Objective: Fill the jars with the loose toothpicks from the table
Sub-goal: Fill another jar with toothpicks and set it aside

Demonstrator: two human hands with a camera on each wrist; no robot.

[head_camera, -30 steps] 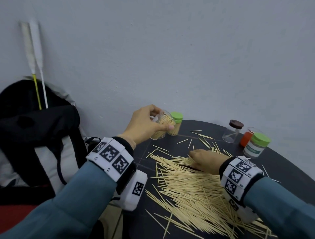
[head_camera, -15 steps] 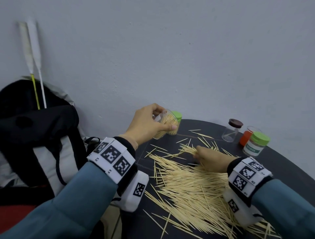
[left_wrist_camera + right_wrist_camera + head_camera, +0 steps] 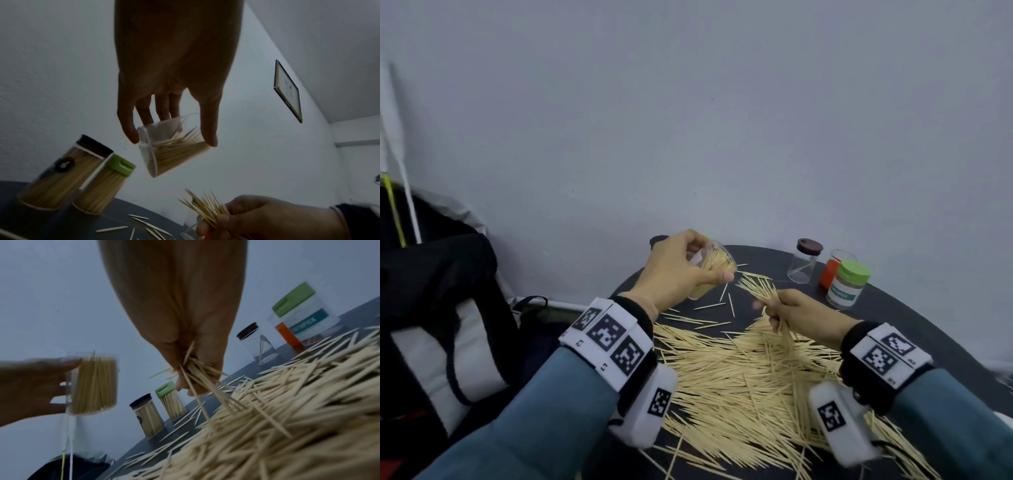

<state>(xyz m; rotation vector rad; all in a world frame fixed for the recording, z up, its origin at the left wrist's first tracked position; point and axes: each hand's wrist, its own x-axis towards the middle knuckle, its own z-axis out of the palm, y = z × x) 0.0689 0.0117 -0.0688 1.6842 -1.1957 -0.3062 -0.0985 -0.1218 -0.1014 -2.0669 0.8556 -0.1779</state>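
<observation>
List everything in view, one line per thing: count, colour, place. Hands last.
open jar: one, clear, part-filled, held tilted above table's far left
bundle of toothpicks: one, pale wood, in right hand
loose toothpicks: many, pale wood, heaped across table
full jars: two, dark lid and green lid, far left of table
dark-lidded jar: one, clear, nearly empty, far right
green-lidded jar: one, clear, labelled, far right
orange-labelled jar: one, behind the green-lidded jar
table: one, dark, round
bag: one, black and white, left of table
picture frame: one, on wall
left hand: grips open jar
right hand: pinches bundle
</observation>
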